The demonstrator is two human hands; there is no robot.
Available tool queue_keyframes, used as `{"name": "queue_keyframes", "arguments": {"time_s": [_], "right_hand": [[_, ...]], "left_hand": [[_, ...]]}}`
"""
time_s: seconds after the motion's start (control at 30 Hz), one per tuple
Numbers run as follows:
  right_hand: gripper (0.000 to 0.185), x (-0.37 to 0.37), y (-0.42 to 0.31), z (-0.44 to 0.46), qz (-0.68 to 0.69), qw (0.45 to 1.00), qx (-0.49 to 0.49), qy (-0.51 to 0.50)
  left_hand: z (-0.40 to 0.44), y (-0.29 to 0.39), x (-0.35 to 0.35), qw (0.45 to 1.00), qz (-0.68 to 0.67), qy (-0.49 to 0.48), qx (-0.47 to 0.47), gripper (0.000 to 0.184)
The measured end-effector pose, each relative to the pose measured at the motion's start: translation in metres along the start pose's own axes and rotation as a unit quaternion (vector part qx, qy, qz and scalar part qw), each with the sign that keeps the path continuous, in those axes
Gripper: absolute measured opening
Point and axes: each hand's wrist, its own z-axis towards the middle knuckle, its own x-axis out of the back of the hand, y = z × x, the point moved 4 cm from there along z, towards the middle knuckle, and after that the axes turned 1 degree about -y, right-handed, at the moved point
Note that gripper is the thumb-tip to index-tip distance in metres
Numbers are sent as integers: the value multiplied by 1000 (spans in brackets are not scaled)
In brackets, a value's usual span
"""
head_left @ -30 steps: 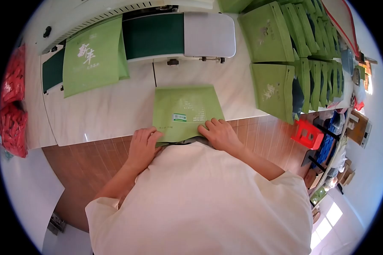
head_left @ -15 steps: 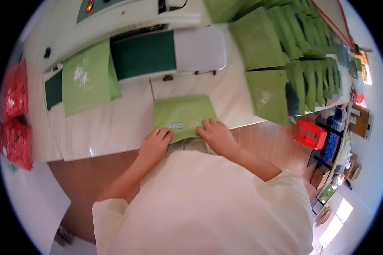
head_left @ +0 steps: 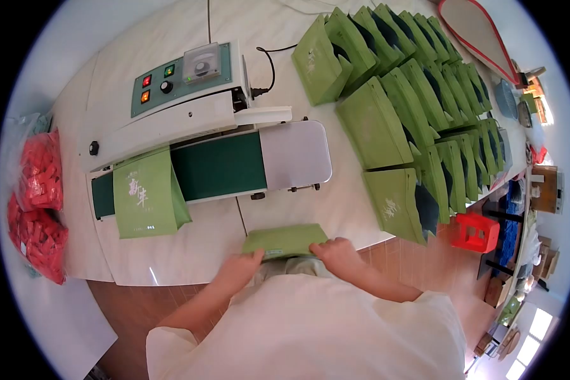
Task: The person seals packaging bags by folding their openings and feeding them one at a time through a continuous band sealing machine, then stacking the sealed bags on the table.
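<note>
At six o'clock by the pale marbled desk, left hand and right hand pinch a flat green pouch, now foreshortened, probably tilted.

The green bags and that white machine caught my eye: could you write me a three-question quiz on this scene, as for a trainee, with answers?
1. True or false: the left hand and the right hand hold the same green bag.
2. What lies over the dark green belt of the white machine?
A) a red packet
B) a bag with pale lettering
C) a blue basket
3. Fill in: as the person sees it, the rows of bags stand to the machine's ___.

Key: 1. True; 2. B; 3. right
</note>
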Motion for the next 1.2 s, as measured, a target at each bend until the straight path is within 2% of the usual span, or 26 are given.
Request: {"name": "queue_keyframes", "arguments": {"time_s": [0.03, 0.1, 0.17, 0.23, 0.27, 0.33, 0.37, 0.43, 0.47, 0.5, 0.57, 0.7, 0.93, 1.0, 1.1, 1.2], "right_hand": [[19, 17, 7, 6, 5, 1000, 2, -1], [17, 56, 27, 21, 93, 992, -10, 90], [27, 81, 59, 41, 159, 965, -24, 207], [24, 97, 87, 65, 160, 952, -86, 248], [24, 100, 99, 77, 165, 951, -85, 245], [20, 93, 130, 98, 245, 920, -221, 213], [20, 89, 139, 107, 254, 918, -222, 210], [26, 79, 158, 116, 417, 828, -241, 288], [28, 77, 165, 120, 477, 787, -234, 314], [28, 73, 171, 124, 484, 783, -240, 309], [25, 65, 185, 129, 599, 692, -257, 310], [23, 60, 191, 135, 663, 622, -292, 298], [27, 57, 187, 141, 695, 604, -269, 283], [25, 58, 184, 144, 688, 633, -243, 260], [25, 59, 180, 149, 672, 648, -248, 260], [24, 60, 173, 155, 673, 636, -258, 275]], "left_hand": [[6, -5, 14, 1000, 0, -5, 4, 29], [27, -19, 55, 993, -53, 106, -17, 28], [54, -37, 87, 964, -93, 251, -5, 25], [88, -54, 121, 931, -147, 334, -8, 17], [102, -59, 123, 933, -146, 330, -3, 17], [123, -86, 114, 872, -315, 336, 163, 19], [132, -89, 113, 875, -310, 331, 169, 19], [145, -95, 105, 762, -488, 383, 186, 24], [151, -97, 103, 754, -499, 372, 209, 26], [159, -98, 100, 756, -498, 365, 217, 26], [175, -102, 91, 688, -583, 363, 233, 25], [183, -105, 96, 661, -607, 374, 233, 27], [166, -113, 95, 661, -584, 384, 273, 33], [164, -116, 94, 657, -591, 381, 272, 32], [161, -122, 96, 649, -594, 398, 260, 29], [155, -131, 95, 648, -598, 393, 261, 27]]}}
